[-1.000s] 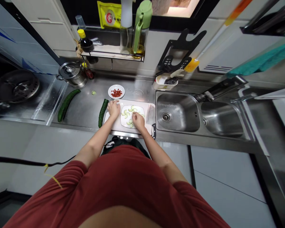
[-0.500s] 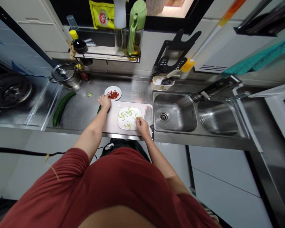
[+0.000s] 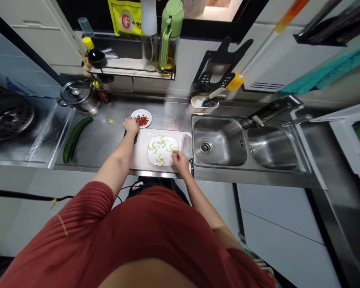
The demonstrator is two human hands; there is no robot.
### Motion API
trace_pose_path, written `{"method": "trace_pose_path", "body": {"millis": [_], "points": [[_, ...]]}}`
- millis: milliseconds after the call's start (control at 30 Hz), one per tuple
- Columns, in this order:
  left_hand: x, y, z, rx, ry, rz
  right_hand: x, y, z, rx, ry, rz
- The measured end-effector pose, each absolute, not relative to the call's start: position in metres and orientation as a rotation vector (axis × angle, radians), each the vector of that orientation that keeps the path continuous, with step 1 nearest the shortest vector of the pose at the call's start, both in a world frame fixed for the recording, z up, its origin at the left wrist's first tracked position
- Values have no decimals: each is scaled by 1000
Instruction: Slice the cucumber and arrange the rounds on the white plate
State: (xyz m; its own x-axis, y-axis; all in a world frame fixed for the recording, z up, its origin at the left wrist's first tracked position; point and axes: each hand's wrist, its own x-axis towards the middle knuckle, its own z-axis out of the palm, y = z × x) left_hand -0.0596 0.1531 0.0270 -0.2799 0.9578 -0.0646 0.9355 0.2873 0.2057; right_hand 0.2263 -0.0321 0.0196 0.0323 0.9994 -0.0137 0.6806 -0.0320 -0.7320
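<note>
A white square plate lies on the pale cutting board, with several curved green slices arranged on it in pinwheels. My right hand is at the plate's right edge, its fingers pinched together by the right-hand pinwheel; anything between the fingertips is too small to make out. Up and to the left, my left hand touches the left rim of a small round white dish of red pieces, fingertips close together beside the pieces. Part of a dark green item shows beneath my left hand. A knife handle sticks out right of the board.
A long green cucumber lies left on the steel counter, near a small green slice. Behind it stands a lidded steel pot. The double sink is at the right. A bottle shelf hangs above the counter.
The view has shifted slightly, moving everything a little to the left. Both hands stay at nearly the same places, the left at the dish and the right at the plate's edge.
</note>
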Motion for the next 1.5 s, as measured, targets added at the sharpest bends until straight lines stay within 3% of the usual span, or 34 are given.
{"method": "trace_pose_path", "body": {"millis": [400, 533, 767, 1167, 1500], "points": [[-67, 154, 18, 1697, 2364, 377, 226, -32, 21, -1774, -1715, 807], [-70, 159, 12, 1440, 2283, 669, 226, -31, 19, -1772, -1724, 809], [-57, 161, 12, 733, 1658, 1247, 223, -26, 14, -1721, -1735, 822], [-30, 122, 61, 497, 1126, 1272, 212, -15, 23, -1630, -1738, 839], [14, 82, 87, 638, 1032, 1159, 178, 35, 79, -1474, -1627, 757]]}}
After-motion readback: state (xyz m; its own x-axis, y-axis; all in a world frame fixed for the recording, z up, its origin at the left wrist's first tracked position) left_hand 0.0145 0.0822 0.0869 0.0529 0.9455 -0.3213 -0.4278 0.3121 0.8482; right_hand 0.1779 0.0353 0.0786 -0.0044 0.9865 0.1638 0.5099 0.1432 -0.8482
